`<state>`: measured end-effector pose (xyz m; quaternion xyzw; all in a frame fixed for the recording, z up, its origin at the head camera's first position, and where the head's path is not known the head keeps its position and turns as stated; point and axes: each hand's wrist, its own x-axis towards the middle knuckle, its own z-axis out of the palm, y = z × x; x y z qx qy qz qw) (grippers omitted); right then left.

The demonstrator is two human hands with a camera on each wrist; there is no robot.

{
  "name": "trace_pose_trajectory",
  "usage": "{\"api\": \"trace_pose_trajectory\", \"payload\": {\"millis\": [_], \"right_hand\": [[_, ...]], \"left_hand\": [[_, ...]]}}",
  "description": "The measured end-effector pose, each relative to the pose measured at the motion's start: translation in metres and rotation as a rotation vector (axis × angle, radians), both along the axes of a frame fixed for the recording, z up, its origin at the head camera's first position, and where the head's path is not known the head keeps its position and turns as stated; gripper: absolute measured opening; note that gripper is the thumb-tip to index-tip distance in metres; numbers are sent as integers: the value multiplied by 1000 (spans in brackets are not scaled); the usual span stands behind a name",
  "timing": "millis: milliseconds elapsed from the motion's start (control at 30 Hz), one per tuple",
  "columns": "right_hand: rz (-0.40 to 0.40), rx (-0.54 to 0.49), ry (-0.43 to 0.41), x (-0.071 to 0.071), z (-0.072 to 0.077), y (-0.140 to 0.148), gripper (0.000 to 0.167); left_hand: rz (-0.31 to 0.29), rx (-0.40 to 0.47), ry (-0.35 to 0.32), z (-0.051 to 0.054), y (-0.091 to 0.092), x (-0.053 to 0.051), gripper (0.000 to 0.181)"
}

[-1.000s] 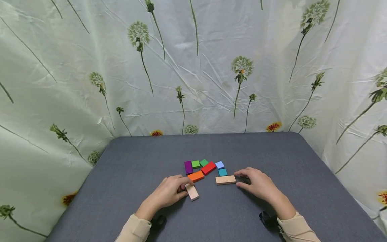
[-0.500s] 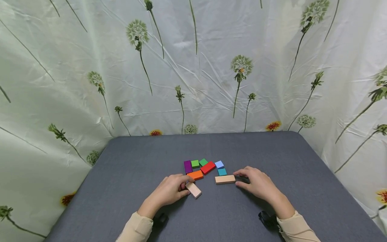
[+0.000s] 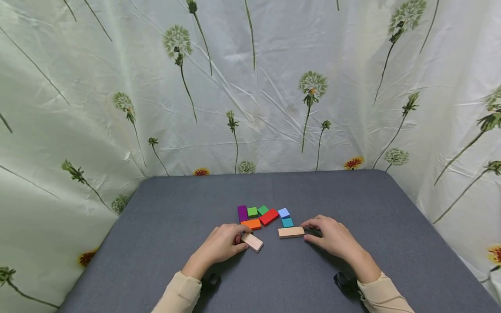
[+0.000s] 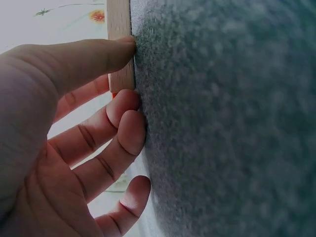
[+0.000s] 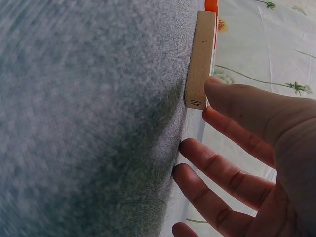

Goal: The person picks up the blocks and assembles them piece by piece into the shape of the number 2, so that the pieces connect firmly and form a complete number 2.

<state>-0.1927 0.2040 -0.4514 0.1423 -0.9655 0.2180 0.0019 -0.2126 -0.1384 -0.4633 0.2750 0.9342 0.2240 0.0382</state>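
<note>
In the head view my left hand (image 3: 223,243) pinches one end of a plain wooden block (image 3: 252,242) between thumb and index finger. In the left wrist view the thumb lies across the wood (image 4: 120,29), while the other fingers are loosely bent below. My right hand (image 3: 332,237) is at the right end of a second plain wooden block (image 3: 291,232). Its thumb touches that block's edge in the right wrist view, beside an end marked 49 (image 5: 196,103); the other fingers are spread. An orange block (image 3: 251,224) lies just beyond the left hand's fingertips.
Behind the wooden blocks lie a purple block (image 3: 242,213), a light green one (image 3: 252,212), a darker green one (image 3: 263,210), a red one (image 3: 269,217), a light blue one (image 3: 283,213) and a teal one (image 3: 287,222). Flowered cloth (image 3: 250,87) hangs behind the grey table (image 3: 176,208).
The left wooden block has swung counter-clockwise, its free end now farther right and away from me. The orange block has turned slightly and shifted back with the purple one. My right hand stays put.
</note>
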Motion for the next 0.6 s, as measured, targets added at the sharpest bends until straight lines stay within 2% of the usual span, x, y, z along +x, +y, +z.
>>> {"api": "trace_pose_trajectory", "payload": {"millis": [600], "right_hand": [[-26, 12, -7, -1, 0, -3, 26]], "left_hand": [[61, -4, 31, -2, 6, -9, 30]]}}
